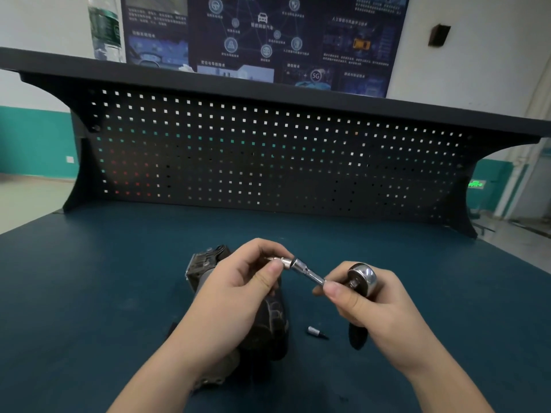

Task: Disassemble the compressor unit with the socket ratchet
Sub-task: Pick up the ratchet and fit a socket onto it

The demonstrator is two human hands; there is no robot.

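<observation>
Two hands work above the bench, both raised off the surface. The left hand pinches a small chrome socket between thumb and curled fingers, at the far tip of the tool. The right hand grasps the socket ratchet just below its round chrome head, thumb laid along the near end of a thin extension bar that runs up and left from the head to the socket. The ratchet's dark handle pokes out beneath the right palm, its end low near the bench top. There is one ratchet, one extension bar and one socket on it.

A second small bit, silver with a dark tip, lies loose on the bench, between the two wrists and just left of the ratchet handle's end. That makes two small sockets or bits in sight.

The one compressor unit lies on the bench directly under the left hand and forearm, which hide most of it. Its dark ribbed body shows just right of the left wrist, a lighter finned end sticks out beyond the left fingers, and a pale metal part shows near the forearm. The right hand is beside it, not touching it; whether the left arm touches it I cannot tell.

All of this is on one dark blue workbench. Behind rises a black pegboard with a shelf along its top, where one plastic water bottle stands at the left. One dark poster hangs on the wall beyond.
</observation>
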